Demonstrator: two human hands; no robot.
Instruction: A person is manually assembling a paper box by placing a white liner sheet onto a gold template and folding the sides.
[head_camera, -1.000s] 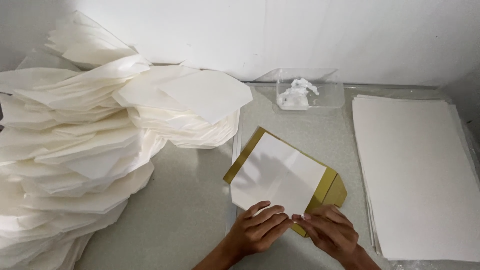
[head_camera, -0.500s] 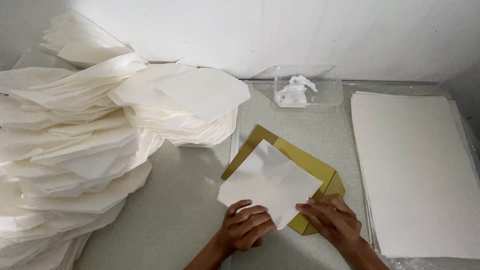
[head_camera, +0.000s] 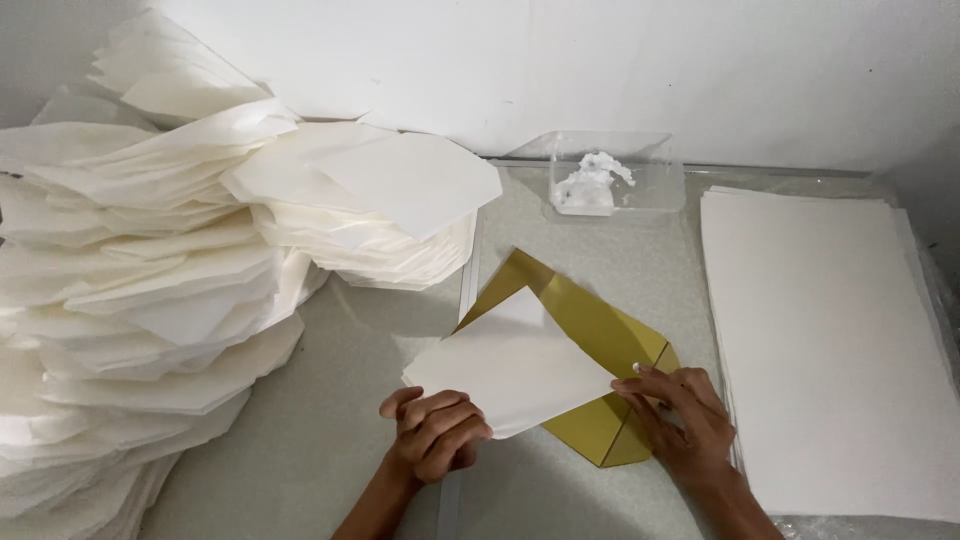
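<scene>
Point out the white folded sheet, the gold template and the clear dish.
white folded sheet (head_camera: 505, 365), head view, middle of its flat top face
gold template (head_camera: 595, 318), head view, bare upper panel
clear dish (head_camera: 660, 170), head view, right-hand wall

A big heap of folded white papers fills the left side, reaching from the near edge to the far wall, with a smaller folded pile leaning off its right side. A flat stack of white sheets lies at the right, well apart from the heap. At the far side, against the wall, sits a clear tray holding a lump of white paste, all on a pale speckled table.
</scene>
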